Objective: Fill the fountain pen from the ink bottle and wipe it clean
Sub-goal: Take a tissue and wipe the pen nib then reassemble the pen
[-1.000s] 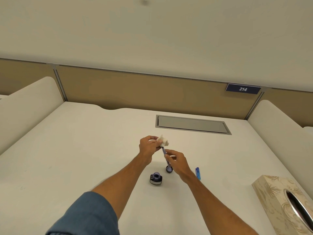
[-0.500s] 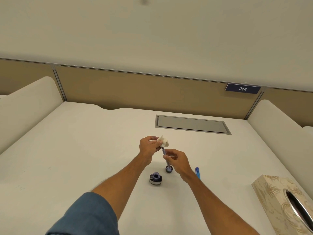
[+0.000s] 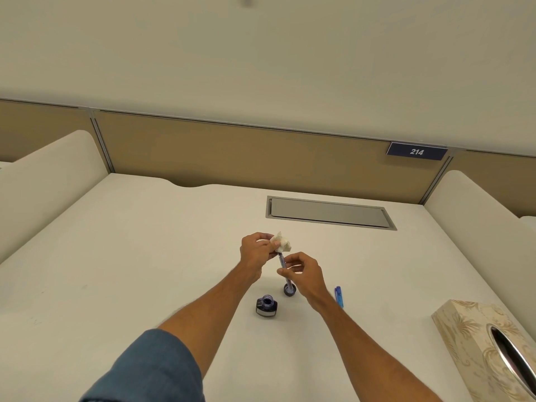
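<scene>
My left hand (image 3: 256,250) pinches a crumpled white tissue (image 3: 280,242) around the front end of the fountain pen (image 3: 282,266). My right hand (image 3: 304,275) pinches the pen's barrel just below, holding it nearly upright above the desk. The nib is hidden inside the tissue. An open ink bottle (image 3: 266,306) with dark blue ink stands on the desk below my hands. Its round cap (image 3: 289,290) lies just to the right of it, under the pen's lower end.
A blue pen part (image 3: 338,297) lies on the desk right of my right wrist. A patterned tissue box (image 3: 475,343) sits at the near right. A grey cable hatch (image 3: 327,211) is set into the desk further back. Low white dividers flank the desk.
My right hand has slid a little up the pen barrel toward the tissue. The left hand and the tissue stay in place.
</scene>
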`<control>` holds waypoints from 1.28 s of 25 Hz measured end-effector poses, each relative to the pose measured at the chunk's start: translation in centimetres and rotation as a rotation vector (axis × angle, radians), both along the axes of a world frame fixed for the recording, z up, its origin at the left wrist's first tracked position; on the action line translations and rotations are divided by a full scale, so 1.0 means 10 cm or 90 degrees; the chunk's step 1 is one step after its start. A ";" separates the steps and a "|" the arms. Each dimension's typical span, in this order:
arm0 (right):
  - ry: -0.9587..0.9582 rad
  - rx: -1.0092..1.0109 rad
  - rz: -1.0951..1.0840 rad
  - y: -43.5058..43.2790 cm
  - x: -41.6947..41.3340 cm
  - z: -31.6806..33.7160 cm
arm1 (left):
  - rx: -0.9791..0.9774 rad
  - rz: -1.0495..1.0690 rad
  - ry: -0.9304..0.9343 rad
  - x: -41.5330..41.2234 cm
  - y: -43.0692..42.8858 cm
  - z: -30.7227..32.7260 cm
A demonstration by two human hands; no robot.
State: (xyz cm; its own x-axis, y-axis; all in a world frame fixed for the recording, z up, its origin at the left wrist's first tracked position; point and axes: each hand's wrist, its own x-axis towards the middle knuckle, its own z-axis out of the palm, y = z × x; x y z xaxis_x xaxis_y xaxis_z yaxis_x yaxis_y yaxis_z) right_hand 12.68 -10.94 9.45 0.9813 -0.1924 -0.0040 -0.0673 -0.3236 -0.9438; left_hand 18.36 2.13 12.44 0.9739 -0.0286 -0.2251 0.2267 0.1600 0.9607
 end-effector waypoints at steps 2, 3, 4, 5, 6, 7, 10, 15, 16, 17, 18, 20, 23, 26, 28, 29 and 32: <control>-0.002 0.001 -0.007 -0.01 0.02 -0.01 | -0.002 -0.002 -0.003 -0.01 0.00 0.00; 0.000 0.003 -0.005 -0.01 0.03 -0.02 | -0.002 -0.001 -0.004 -0.01 0.00 -0.01; 0.003 0.004 0.001 -0.02 0.03 -0.03 | -0.003 0.000 -0.006 0.00 0.00 -0.01; 0.007 0.007 0.008 -0.02 0.03 -0.04 | -0.003 0.000 -0.006 0.01 0.00 -0.02; 0.010 0.014 0.015 -0.02 0.02 -0.06 | -0.002 0.001 -0.005 0.01 0.01 -0.03; 0.011 0.021 0.017 -0.02 0.02 -0.06 | 0.000 0.001 -0.005 0.02 0.02 -0.03; 0.009 0.023 0.007 -0.02 0.02 -0.06 | 0.007 0.001 -0.002 0.03 0.01 -0.03; 0.020 0.021 0.013 -0.02 0.03 -0.04 | -0.003 0.001 -0.004 0.01 0.01 -0.03; 0.028 0.021 0.025 -0.02 0.03 -0.05 | -0.003 0.001 -0.005 0.02 0.01 -0.04; 0.036 0.023 0.040 -0.02 0.03 -0.06 | -0.003 0.002 -0.005 0.02 0.01 -0.03; 0.041 0.024 0.052 -0.02 0.02 -0.06 | 0.000 0.003 -0.005 0.02 0.02 -0.03; 0.044 0.025 0.057 -0.01 0.02 -0.07 | 0.000 0.006 -0.004 0.03 0.02 -0.03; 0.032 0.008 0.031 -0.02 0.02 -0.05 | 0.004 0.011 0.000 0.01 0.01 -0.02; 0.025 0.000 0.007 -0.03 0.02 -0.01 | 0.004 0.005 0.003 0.00 0.00 -0.03; 0.027 0.005 0.002 -0.04 0.02 -0.01 | 0.002 -0.001 0.001 -0.01 -0.01 -0.03; 0.030 0.004 0.006 -0.04 0.02 -0.02 | 0.001 -0.003 0.001 -0.01 -0.01 -0.03; 0.047 0.008 0.035 -0.06 0.00 -0.06 | -0.003 -0.004 -0.002 0.00 -0.02 -0.04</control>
State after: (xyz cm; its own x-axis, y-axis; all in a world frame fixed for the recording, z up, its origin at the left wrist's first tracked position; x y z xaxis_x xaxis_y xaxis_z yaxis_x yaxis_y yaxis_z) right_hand 12.65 -11.58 8.86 0.9873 -0.1378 -0.0786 -0.1191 -0.3164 -0.9411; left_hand 18.38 1.94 12.03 0.9745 -0.0358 -0.2217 0.2246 0.1624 0.9608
